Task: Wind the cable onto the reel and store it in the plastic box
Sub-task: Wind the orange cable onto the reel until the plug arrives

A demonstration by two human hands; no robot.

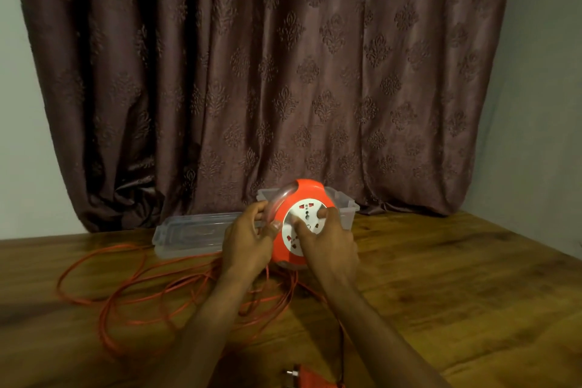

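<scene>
An orange cable reel (307, 190) with a white socket face is held up above the table, its face tilted toward me. My left hand (248, 238) grips its left rim and clear handle. My right hand (327, 239) grips the socket face, thumb and fingers pressed on the white disc. Orange cable (104, 299) lies in loose loops on the table below and to the left. Its plug (302, 379) rests at the bottom edge. The clear plastic box (348, 206) stands behind the reel, mostly hidden by it.
The box's clear lid (189, 231) lies flat on the wooden table (456, 277), left of the box. A dark patterned curtain (283, 72) hangs right behind the table. The table's right edge runs diagonally at far right.
</scene>
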